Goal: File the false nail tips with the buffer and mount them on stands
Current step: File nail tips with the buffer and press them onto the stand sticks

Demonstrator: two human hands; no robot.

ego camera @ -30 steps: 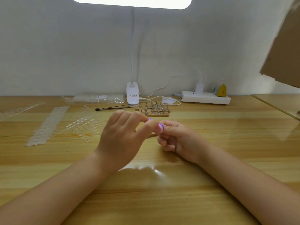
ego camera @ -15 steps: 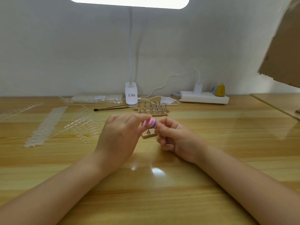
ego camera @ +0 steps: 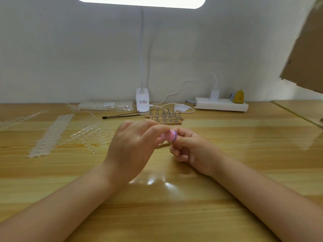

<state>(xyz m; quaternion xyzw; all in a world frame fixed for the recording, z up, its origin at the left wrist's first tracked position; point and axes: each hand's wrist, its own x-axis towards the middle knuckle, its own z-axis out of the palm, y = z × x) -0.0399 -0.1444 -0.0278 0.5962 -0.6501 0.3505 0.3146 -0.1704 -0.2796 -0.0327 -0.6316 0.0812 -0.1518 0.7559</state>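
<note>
buffer (ego camera: 168, 135) pinched between hands — left (ego camera: 132, 147), right (ego camera: 192, 151)

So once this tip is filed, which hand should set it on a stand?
Probably the right hand: it seems to pinch the tip against the buffer, though the tip is too small to see. The left hand holds the buffer. A wooden stand strip lies just beneath both.

- At top centre you see a white clip-on desk lamp (ego camera: 142, 100), its lit head glowing.
- Right of it lies a white power strip (ego camera: 221, 103) with a white plug and cable.
- A small yellow bell-shaped trinket (ego camera: 238, 96) sits beside it.
- Brown cardboard (ego camera: 307, 49) fills your upper right.
- A pale wooden table (ego camera: 157, 215) spans the lower frame.
</note>
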